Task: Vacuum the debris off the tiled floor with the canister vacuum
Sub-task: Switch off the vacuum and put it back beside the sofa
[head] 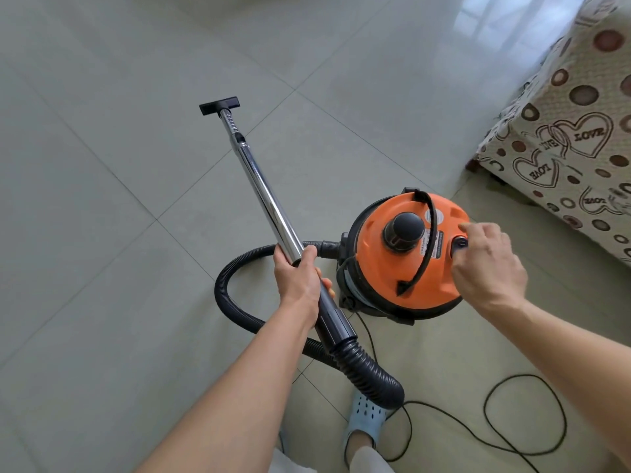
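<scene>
While gripped in left hand fingers, wand angled forward-left to floor nozzle; right hand fingers curled on canister switch.

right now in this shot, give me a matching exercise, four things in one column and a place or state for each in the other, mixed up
Things:
1. floor nozzle
2. left hand
3. right hand
4. power cord

Places or states:
A. lies in loops on the tiles
B. on the orange canister lid, at the dark button
C. at the far end of the chrome wand
D. wrapped round the wand near the black hose

Pairs: 1-C, 2-D, 3-B, 4-A
</scene>
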A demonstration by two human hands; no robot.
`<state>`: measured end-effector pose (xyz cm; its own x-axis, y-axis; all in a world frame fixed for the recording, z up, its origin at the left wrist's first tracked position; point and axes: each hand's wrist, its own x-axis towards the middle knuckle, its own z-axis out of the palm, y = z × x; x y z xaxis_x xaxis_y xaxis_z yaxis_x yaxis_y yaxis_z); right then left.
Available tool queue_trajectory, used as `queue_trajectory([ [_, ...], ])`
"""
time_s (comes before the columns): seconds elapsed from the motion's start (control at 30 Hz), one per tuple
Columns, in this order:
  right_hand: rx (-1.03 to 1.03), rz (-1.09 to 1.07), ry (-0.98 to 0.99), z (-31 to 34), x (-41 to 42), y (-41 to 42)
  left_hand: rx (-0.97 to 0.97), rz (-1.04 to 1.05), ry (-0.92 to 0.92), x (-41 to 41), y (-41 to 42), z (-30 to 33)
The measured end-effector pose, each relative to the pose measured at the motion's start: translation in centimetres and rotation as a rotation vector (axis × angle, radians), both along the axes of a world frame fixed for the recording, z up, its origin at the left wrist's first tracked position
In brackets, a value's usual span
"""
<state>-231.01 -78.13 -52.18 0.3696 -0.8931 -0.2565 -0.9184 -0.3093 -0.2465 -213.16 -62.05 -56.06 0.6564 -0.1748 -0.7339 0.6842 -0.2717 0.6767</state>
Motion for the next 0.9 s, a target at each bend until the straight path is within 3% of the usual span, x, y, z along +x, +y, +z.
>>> queue_trajectory([
  [0.1,-0.052,0.052,-0.100,0.6,1.5,-0.3,0.003,0.004,-0.008,0.0,0.1,0.0],
  [0.23,0.149,-0.072,-0.069,0.8,3.5,-1.2,0.002,0.004,-0.021,0.0,0.2,0.2],
  [0.33,0.330,-0.168,-0.175,0.6,4.4,-1.7,-0.003,0.007,-0.032,0.1,0.1,0.5],
  [0.73,0.685,-0.430,-0.314,1.4,5.0,-1.9,-0.008,-0.021,-0.074,-1.3,-0.7,1.9],
  [0.9,0.742,-0.552,-0.408,1.2,4.9,-1.7,-0.012,-0.056,-0.066,-1.9,-1.3,2.2],
])
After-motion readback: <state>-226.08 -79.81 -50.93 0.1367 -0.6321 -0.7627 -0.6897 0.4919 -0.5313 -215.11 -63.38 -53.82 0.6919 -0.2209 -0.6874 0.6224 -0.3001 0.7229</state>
